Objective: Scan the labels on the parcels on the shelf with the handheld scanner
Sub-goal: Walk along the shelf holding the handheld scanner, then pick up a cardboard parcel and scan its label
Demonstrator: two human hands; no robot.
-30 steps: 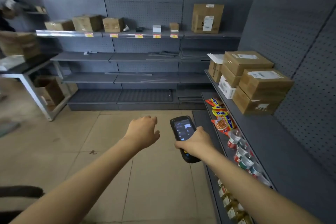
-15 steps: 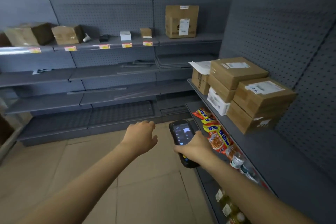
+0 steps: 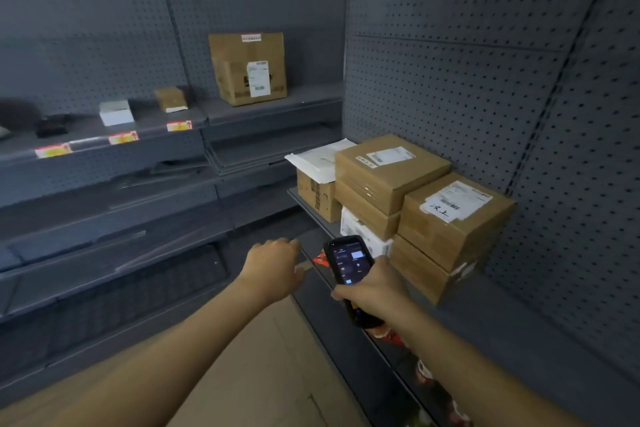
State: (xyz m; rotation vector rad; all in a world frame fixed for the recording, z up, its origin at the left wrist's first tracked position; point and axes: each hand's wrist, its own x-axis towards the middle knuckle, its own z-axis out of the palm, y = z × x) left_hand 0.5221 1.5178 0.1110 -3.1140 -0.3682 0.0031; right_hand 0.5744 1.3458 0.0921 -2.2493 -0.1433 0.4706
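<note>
My right hand [image 3: 372, 289] grips the black handheld scanner [image 3: 348, 262], its lit screen facing me, just in front of the parcels on the right shelf [image 3: 502, 333]. The nearest brown parcel [image 3: 453, 218] carries a white label with handwriting and rests on another brown box [image 3: 420, 270]. Behind it a flat brown parcel [image 3: 389, 170] with a white label tops a stack above a white box [image 3: 360, 232]. A small brown box [image 3: 317, 196] under a white envelope [image 3: 317, 158] stands further back. My left hand [image 3: 273, 269] hovers empty beside the scanner, fingers loosely curled.
A tall brown box [image 3: 249, 68] with labels stands on the back shelf [image 3: 270, 107], with a small brown box [image 3: 170, 99] and a white box [image 3: 116, 113] to its left. Red snack packs [image 3: 388, 334] lie on the lower right shelf. Tiled floor [image 3: 270, 367] lies below.
My view has turned right and closer to the right shelf's parcels. Both hands rose slightly; the scanner now sits right in front of the stacked boxes.
</note>
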